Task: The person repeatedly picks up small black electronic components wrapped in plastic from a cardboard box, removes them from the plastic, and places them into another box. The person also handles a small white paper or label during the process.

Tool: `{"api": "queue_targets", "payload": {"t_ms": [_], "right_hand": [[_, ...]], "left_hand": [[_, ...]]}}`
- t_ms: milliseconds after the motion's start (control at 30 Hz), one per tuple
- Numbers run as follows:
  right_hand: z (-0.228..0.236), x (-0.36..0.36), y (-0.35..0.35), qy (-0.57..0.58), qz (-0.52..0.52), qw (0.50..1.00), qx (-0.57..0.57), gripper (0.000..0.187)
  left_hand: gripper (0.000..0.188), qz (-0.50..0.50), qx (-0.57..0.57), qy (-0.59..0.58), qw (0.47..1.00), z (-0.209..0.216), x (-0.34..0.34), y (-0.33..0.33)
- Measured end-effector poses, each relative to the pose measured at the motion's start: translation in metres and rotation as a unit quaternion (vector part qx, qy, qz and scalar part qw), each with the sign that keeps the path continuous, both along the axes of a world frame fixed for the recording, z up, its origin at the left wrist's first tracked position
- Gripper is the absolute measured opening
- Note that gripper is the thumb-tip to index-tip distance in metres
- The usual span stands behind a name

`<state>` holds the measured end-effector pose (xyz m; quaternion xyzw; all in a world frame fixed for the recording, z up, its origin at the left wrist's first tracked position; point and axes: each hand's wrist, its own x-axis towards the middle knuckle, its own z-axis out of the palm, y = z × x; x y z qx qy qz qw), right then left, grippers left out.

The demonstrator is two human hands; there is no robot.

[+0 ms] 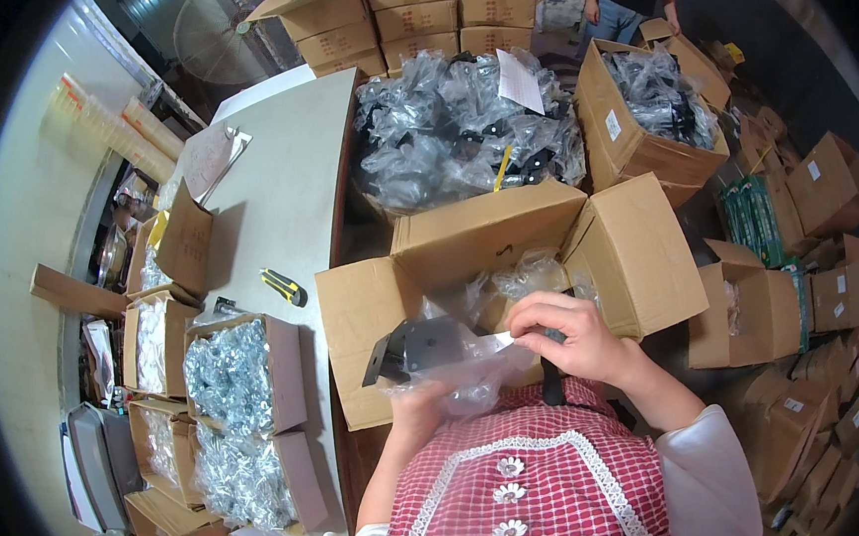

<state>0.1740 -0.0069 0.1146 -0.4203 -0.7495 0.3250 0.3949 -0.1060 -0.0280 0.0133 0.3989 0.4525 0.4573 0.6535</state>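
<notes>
At the near side of the open carton (491, 219), support the black plate (431, 343) inside the clear bag (489, 375) with the left hand (421, 408), using a curled grip around the bag, fingers partly hidden from view. With the right hand (569, 336), pinch the bag's end in a nearly closed grip. For good control, tension the bag evenly, avoiding tears at the plate's corners.

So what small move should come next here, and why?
Probably smooth the clear plastic with the right hand while the left hand steadies the black part: the plastic looks loose and crumpled, the right hand seems to pinch its edge, and the left supports it from below.
</notes>
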Motion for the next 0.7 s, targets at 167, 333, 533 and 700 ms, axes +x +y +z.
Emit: {"api": "queue_targets", "payload": {"t_ms": [167, 333, 533, 700], "right_hand": [[0.011, -0.002, 0.004, 0.066, 0.014, 0.997, -0.023, 0.005], [0.022, -0.010, 0.011, 0.085, 0.089, 0.992, -0.033, 0.009], [0.020, -0.025, 0.009, -0.008, 0.050, 0.998, 0.047, 0.012], [0.013, -0.024, 0.012, 0.061, -0.006, 0.998, 0.001, 0.016]], "left_hand": [[0.056, 0.007, 0.070, 0.062, 0.996, 0.024, 0.016, 0.001], [0.057, -0.051, 0.276, 0.205, 0.938, 0.030, 0.026, 0.010], [0.059, -0.071, 0.261, 0.197, 0.942, 0.028, 0.030, 0.009], [0.060, -0.085, 0.215, 0.151, 0.961, 0.026, 0.030, 0.008]]}}
